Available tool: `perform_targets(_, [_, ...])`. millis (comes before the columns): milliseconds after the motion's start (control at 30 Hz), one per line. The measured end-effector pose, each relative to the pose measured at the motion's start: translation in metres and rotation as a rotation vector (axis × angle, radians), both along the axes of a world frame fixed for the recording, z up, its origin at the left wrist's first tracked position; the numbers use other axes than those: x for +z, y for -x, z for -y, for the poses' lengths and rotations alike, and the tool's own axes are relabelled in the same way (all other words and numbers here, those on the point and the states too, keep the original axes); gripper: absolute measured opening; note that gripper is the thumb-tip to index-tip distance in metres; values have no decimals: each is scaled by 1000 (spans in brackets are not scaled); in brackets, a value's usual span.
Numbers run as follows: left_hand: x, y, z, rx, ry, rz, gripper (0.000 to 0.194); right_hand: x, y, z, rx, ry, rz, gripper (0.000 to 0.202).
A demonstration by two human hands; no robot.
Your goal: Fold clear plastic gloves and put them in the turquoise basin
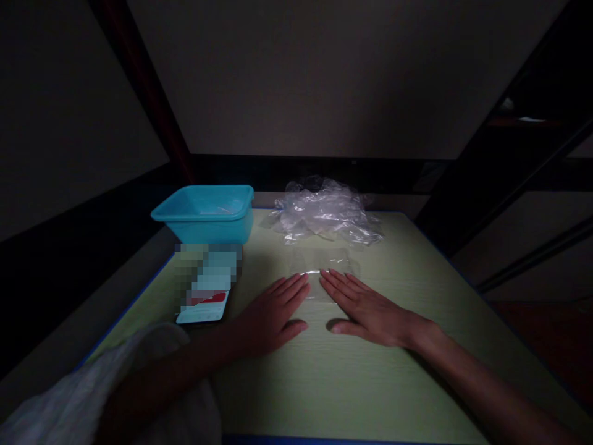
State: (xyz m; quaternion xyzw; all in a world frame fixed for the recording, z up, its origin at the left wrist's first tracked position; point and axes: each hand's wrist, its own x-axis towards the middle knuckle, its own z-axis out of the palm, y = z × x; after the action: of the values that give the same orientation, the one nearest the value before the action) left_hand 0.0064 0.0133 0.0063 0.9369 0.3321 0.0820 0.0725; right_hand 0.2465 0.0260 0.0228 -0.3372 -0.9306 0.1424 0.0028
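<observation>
A small clear plastic bag (319, 259) lies flat on the table in front of me. My left hand (280, 309) rests palm down with its fingers stretched out, the fingertips on the bag's near left part. From the other side my right hand (365, 306) lies flat too, its fingertips on the near right part. A narrow gap separates the two sets of fingertips. Both thumbs point inward over the bare tabletop. Behind the bag sits a crumpled heap of clear plastic bags (327, 213).
A turquoise plastic basin (208, 228) stands at the back left of the pale green table (287, 395), which has a blue edge. Nearer me lies a phone (208, 300) with its screen lit, partly blurred out. A wall rises behind the table. The room is dim.
</observation>
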Motion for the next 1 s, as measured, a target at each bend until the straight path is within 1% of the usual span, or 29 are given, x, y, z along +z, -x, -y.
perform_targets(67, [-1, 0, 1, 4, -15, 34, 57, 4, 1, 0, 3, -42, -2, 79])
perform_targets(133, [-1, 1, 2, 16, -34, 82, 56, 8, 2, 0, 5, -111, -12, 74])
perform_targets(267, [0, 1, 4, 37, -19, 149, 46, 17, 5, 3, 13, -240, -18, 53])
perform_targets(400, [3, 0, 5, 48, -1, 172, 40, 20, 5, 5, 40, -279, 4, 31])
perform_targets(467, [4, -1, 5, 49, -3, 182, 39, 21, 5, 5, 47, -288, 15, 30])
perform_targets(700, [3, 0, 5, 46, -15, 185, 38, 20, 2, 4, 44, -305, 23, 44])
perform_targets(767, [2, 1, 4, 43, -29, 197, 37, 18, 1, 3, 32, -318, 43, 44])
perform_targets(933, [-1, 1, 2, 79, -58, 232, 30, 20, -1, 1, -26, -353, 91, 26])
perform_targets(1000, [-2, 1, 2, 102, -84, 247, 27, 22, -2, 2, -47, -354, 83, 22])
